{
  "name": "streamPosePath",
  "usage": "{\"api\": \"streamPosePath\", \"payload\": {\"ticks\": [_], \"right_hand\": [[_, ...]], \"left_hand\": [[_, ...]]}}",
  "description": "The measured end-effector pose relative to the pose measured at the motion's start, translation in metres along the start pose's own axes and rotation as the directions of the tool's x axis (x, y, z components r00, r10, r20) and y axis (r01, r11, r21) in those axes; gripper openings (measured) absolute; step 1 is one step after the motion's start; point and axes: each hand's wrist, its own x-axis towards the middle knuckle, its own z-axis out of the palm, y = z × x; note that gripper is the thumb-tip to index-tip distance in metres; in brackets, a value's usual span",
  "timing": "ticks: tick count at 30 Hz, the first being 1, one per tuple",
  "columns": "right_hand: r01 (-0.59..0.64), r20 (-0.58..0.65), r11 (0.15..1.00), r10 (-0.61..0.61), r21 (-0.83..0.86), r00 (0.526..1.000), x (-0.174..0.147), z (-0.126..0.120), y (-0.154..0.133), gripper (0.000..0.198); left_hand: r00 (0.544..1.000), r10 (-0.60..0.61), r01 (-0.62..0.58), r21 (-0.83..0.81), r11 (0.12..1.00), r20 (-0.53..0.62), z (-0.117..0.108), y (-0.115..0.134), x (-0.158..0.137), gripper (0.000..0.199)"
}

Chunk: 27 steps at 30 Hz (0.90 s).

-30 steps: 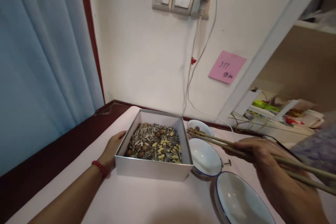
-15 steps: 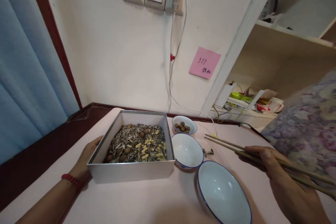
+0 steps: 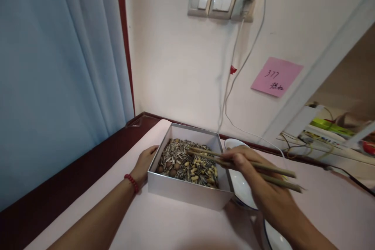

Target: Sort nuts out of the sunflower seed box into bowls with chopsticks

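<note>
Chopsticks [image 3: 278, 170] look wooden (and matt), the bowls [image 3: 243, 188] smooth and glossy

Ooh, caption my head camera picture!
Left hand against a box of seeds and nuts, right hand holding chopsticks over it.

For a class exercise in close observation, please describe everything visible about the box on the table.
The box is open-topped and four-sided, with plain pale walls and a thin silvery rim; its material is unclear. It sits upright on the pale pink table surface, holding striped seeds, round brown nuts and small yellow pieces, the yellow ones mostly near the right. The left hand rests against its left wall. Chopsticks in the right hand reach inside over the right wall.
</note>
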Motion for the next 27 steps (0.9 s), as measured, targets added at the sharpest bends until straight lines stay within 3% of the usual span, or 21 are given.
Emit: {"api": "streamPosePath", "payload": {"ticks": [4,12,22,27], "right_hand": [[0.029,0.185,1.0,-0.031,0.012,0.982,0.018,0.034,-0.002,0.038],[-0.02,0.245,1.0,0.014,0.023,0.969,0.028,0.058,0.008,0.04],[-0.061,0.164,0.998,0.059,0.009,0.985,0.02,0.049,0.018,0.045],[-0.085,0.0,0.996,0.085,-0.002,0.996,0.001,0.02,0.021,0.042]], "left_hand": [[0.999,-0.037,0.037,-0.026,0.999,0.006,-0.002,-0.007,0.004,0.047],[1.0,-0.022,0.022,-0.028,0.999,-0.008,-0.004,-0.017,0.009,0.051],[0.997,0.063,-0.062,0.029,0.998,-0.035,-0.007,-0.014,0.008,0.043],[0.999,0.043,-0.043,0.011,0.999,-0.018,-0.007,-0.013,0.009,0.042]]}}
